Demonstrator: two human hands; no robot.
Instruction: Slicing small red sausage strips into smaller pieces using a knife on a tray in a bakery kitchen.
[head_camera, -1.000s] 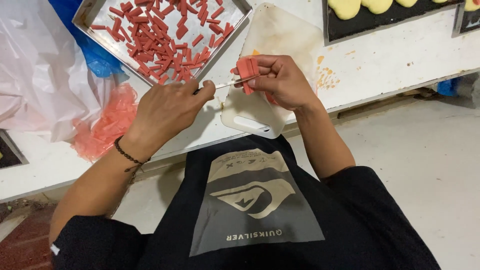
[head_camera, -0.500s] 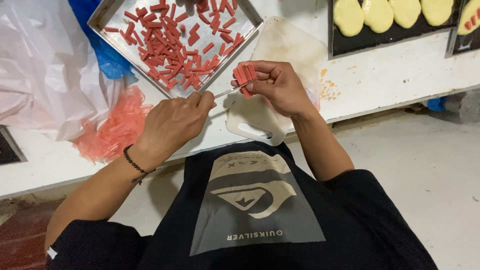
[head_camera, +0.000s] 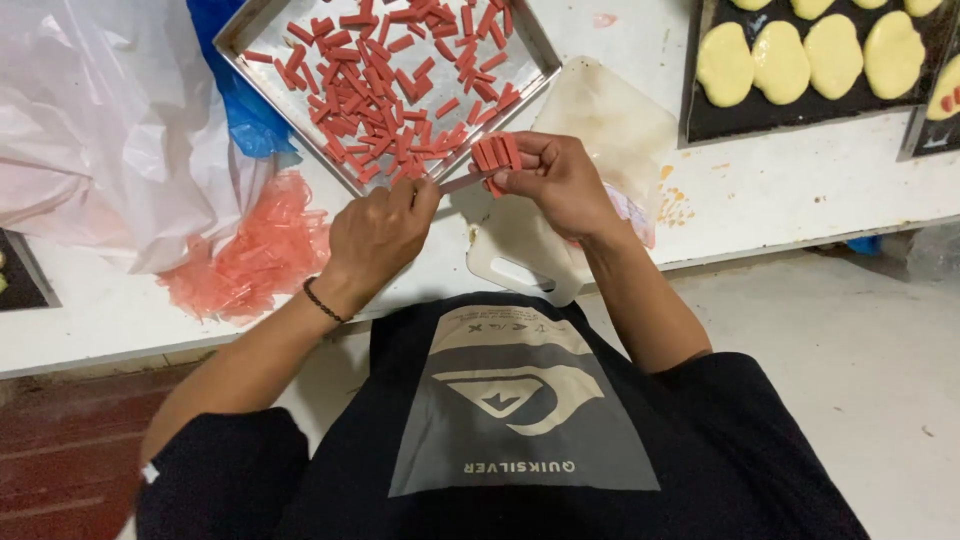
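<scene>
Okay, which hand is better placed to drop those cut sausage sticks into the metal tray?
Likely the right hand: its fingers already hold the sausage sticks beside the metal tray. The left hand holds a thin blade.

A shiny metal tray, a matt white plastic cutting board, and crinkled glossy plastic wrappers.

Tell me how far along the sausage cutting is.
Done: the metal tray holds a heap of cut red pieces, and a pile of pinkish casings lies beside it. In hand: the right hand holds a bunch of sausage sticks over the cutting board; the left hand sets a knife against them. Left: that bunch; no other uncut sausage is visible.
</scene>
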